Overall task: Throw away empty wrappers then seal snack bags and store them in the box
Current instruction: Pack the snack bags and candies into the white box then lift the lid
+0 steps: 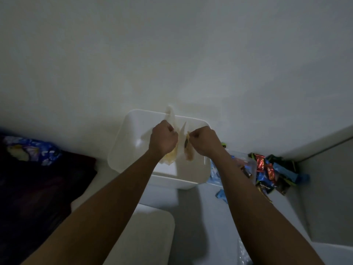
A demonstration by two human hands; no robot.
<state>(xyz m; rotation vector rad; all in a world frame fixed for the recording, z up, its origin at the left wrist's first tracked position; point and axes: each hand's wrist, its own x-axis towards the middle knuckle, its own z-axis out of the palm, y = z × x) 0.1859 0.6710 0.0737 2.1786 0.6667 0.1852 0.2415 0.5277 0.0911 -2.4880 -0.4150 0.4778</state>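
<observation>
Over the open white plastic box [131, 119] I hold a clear snack bag [181, 142] with pale yellow and brown snacks inside. My left hand [163, 138] grips the bag's left top edge in a fist. My right hand [203, 141] pinches its right top edge. The bag's loose top sticks up between and behind my fists. A pile of coloured snack wrappers and bags [271, 171] lies on the floor to the right of the box. A clear bag with blue print [215, 173] lies partly under my right forearm.
A white lid or panel [147, 236] lies on the floor below the box. A dark cloth with a blue patterned bag [30, 150] is at the left. A grey wall ledge [328, 169] closes the right side. The white wall stands just behind the box.
</observation>
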